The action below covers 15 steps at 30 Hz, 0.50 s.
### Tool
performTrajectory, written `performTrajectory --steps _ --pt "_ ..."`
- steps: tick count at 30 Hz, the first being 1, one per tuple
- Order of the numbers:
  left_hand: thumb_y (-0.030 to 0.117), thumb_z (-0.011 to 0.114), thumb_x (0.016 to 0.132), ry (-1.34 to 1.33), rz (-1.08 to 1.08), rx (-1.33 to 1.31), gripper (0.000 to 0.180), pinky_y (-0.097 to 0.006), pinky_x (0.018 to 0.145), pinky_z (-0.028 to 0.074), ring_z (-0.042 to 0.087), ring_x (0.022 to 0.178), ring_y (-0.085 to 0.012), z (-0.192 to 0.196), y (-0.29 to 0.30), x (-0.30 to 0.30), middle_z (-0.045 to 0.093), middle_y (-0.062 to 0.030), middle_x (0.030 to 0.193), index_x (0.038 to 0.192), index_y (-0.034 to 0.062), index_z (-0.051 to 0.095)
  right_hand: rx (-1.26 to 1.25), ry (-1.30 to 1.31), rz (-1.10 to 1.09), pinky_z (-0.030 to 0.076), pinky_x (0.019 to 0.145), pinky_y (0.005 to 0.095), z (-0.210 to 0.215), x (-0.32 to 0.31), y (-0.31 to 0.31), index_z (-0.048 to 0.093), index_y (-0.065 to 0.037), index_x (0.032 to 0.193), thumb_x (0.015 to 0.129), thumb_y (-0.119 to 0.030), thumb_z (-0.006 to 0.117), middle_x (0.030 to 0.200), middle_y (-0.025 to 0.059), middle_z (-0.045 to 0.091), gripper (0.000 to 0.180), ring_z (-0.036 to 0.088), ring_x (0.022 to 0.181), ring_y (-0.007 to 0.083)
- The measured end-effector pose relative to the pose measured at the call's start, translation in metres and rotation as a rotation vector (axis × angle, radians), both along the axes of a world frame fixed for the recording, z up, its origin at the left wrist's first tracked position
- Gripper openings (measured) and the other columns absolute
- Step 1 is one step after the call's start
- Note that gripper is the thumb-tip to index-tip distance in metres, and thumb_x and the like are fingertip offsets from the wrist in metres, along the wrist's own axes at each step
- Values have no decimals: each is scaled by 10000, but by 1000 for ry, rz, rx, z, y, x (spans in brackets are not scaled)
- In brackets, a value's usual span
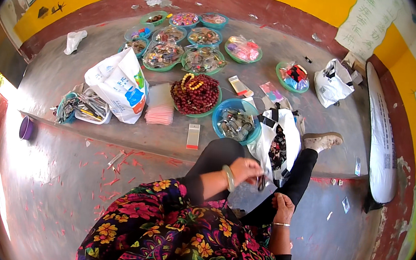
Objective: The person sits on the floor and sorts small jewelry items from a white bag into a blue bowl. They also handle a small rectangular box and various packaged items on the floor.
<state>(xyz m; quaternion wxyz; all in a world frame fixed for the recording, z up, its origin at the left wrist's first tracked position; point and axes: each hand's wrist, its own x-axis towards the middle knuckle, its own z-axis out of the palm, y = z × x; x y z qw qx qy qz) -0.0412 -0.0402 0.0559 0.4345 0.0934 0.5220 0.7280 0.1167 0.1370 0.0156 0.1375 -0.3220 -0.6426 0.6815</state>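
Observation:
My left hand, with a pale green bangle at the wrist, is above my lap, its fingers closed at a small dark object whose kind I cannot make out. Lower and to the right, my right hand is curled shut beside my leg, a thin bracelet on its wrist. Whatever it may hold is hidden. Just beyond my hands, a white bag slumps with dark floral cloth in its mouth. A blue basin of small clear packets stands left of it.
Dark red bead strings fill a green basin. Left of them lie pink-edged packets and a white shopping bag. Several basins of small goods stand farther back. A purple bucket is on the lower floor, beyond the platform edge.

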Motion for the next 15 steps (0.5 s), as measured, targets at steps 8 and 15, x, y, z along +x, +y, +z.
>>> performTrajectory --steps 8,15 --pt "142 603 803 -134 363 218 128 -228 523 480 621 665 -164 42 -42 -61 629 -78 764 849 24 588 141 -101 83 403 496 186 -18 1 10 642 -3 795 805 -131 581 630 14 578 142 517 544 68" --pt "140 608 800 -121 290 143 133 -219 509 472 618 662 -138 46 -31 -27 629 -54 759 856 19 601 -22 -36 210 421 544 220 1 -22 -9 635 13 864 831 -253 545 698 45 610 282 555 608 103"
